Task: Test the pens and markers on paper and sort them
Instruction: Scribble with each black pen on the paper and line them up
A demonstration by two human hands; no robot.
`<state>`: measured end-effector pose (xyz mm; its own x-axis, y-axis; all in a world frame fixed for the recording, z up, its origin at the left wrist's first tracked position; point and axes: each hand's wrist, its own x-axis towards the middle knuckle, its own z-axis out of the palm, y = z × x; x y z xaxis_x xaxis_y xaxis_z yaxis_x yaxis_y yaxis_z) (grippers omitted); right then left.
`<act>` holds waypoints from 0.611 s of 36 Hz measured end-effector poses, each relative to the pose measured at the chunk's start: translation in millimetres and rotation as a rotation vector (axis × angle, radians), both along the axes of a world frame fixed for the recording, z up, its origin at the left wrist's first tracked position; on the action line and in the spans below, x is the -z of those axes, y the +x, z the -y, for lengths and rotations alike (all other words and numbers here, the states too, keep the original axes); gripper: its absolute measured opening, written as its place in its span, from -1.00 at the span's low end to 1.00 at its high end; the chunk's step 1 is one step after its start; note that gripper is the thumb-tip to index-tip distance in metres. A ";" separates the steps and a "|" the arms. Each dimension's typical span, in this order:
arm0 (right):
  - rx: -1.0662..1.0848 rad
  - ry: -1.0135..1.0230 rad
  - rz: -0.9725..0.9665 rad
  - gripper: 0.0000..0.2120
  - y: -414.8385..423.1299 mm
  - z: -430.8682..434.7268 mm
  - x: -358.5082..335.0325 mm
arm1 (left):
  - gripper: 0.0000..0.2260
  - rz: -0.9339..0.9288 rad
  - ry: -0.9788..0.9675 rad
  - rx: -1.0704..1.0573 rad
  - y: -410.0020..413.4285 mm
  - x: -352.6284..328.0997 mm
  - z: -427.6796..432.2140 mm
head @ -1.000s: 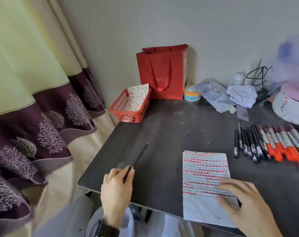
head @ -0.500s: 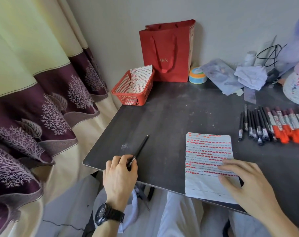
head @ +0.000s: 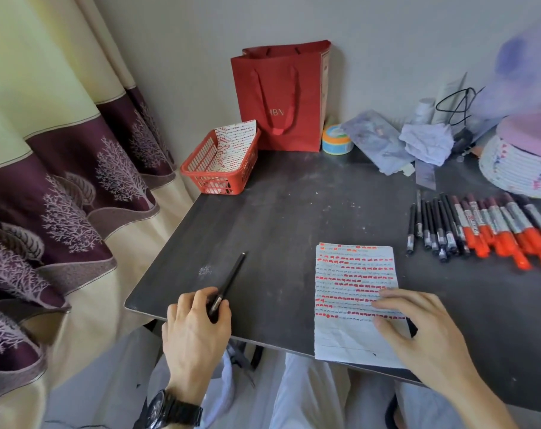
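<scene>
A black pen (head: 230, 280) lies on the dark table (head: 294, 218) near its front left corner, tip pointing away. My left hand (head: 194, 329) holds its near end between thumb and fingers. My right hand (head: 424, 339) rests flat on a lined paper sheet (head: 352, 292) covered with rows of red and dark test marks. To the right lie a row of several black pens (head: 433, 227) and several red-capped markers (head: 504, 233).
A red plastic basket (head: 219, 168) with a marked sheet stands at the back left, a red paper bag (head: 283, 94) behind it. A tape roll (head: 337, 140), crumpled papers (head: 424, 144) and a woven basket (head: 520, 168) crowd the back right. A curtain (head: 61, 150) hangs left.
The view has shifted slightly. My left hand has lowered the black pen so it lies flatter on the table. My right hand stays on the paper.
</scene>
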<state>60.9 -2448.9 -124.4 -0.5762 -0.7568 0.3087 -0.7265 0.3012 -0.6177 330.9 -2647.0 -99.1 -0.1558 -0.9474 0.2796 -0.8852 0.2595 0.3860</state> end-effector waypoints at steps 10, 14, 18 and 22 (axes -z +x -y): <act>0.055 -0.135 0.111 -0.75 -11.3 -14.7 -14.0 | -0.69 -0.034 -0.088 0.363 -92.1 -22.3 -13.3; 0.017 -0.104 -0.058 -0.79 -14.4 -24.6 -14.7 | -0.75 -0.055 -0.080 0.617 -151.7 -37.3 -20.4; -0.021 0.007 -0.181 -0.74 -13.3 -30.0 -10.7 | -0.73 0.048 -0.043 0.805 -220.5 -46.2 -21.2; -0.027 0.052 -0.178 -0.75 -13.6 -38.6 -11.0 | -0.67 0.238 0.072 0.899 -283.5 -43.3 -18.8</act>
